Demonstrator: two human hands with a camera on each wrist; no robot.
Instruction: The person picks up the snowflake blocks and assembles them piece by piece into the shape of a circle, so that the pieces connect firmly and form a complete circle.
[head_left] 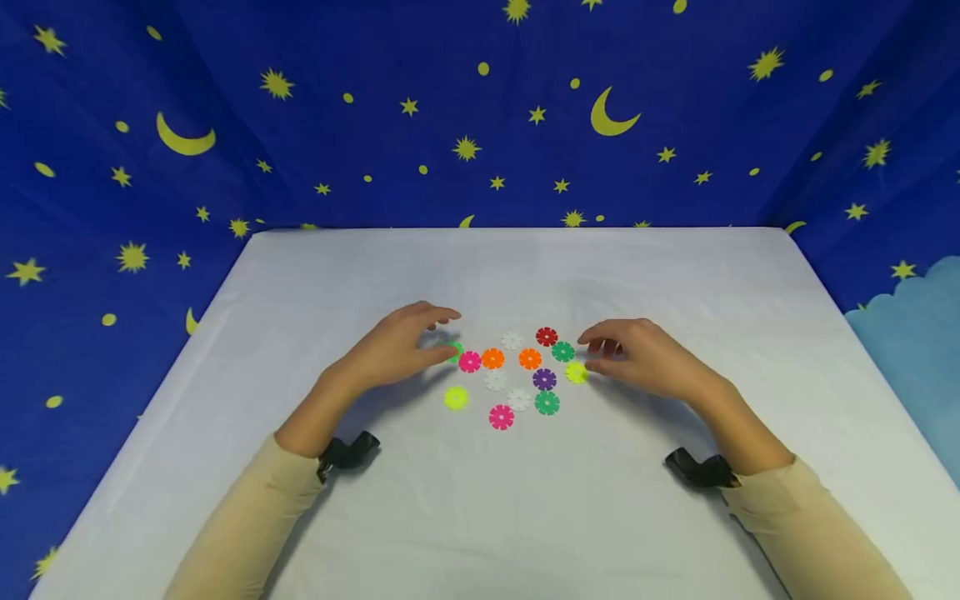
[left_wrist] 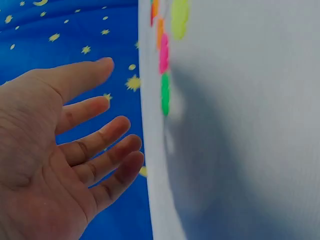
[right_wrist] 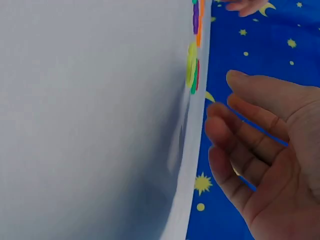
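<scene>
A person's left hand (head_left: 397,348), fingers relaxed and spread, hovered left of the frame's centre and the right hand (head_left: 647,357), unclenched with fingers loosely bent, hovered right of it, as multicoloured, notched round plastic discs (head_left: 530,359) lay mid-frame on a white cloth-covered counter (head_left: 495,517).

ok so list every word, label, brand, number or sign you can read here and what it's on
None: no word, label, brand, number or sign can be read in any view.
The coloured discs show no lettering.
The blue curtain carries only printed stars, dots and moons.
Any marking on the black wrist devices is too small to read.
</scene>
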